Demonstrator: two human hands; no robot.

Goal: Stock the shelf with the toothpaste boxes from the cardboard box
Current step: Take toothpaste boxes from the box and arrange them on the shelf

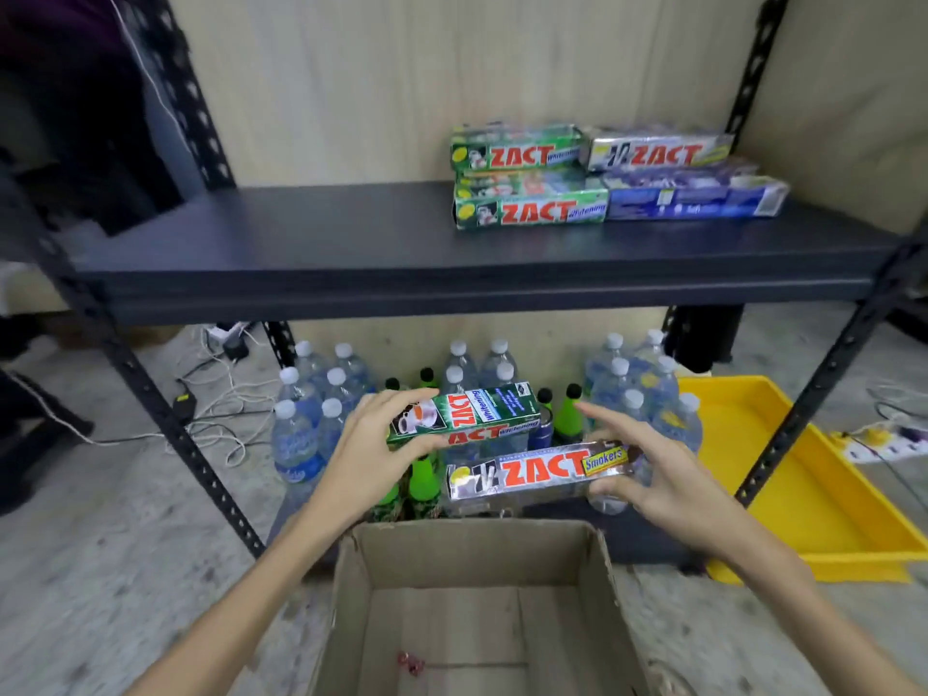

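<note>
The shelf board [301, 243] lies bare from its left edge to past the middle, so I can reach in there freely. Its back right corner is taken by stacked toothpaste boxes [592, 178], green beside silver and blue. Black uprights [150, 394] stand at the front corners. Below, water bottles [321, 394] and green bottles [567, 409] crowd the lower board. The cardboard box [477, 610] stands open under my forearms.

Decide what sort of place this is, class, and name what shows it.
Probably a stockroom or shop back room: a metal shelf holding toothpaste boxes, bottled water stored beneath, and a cardboard box on bare concrete.
</note>
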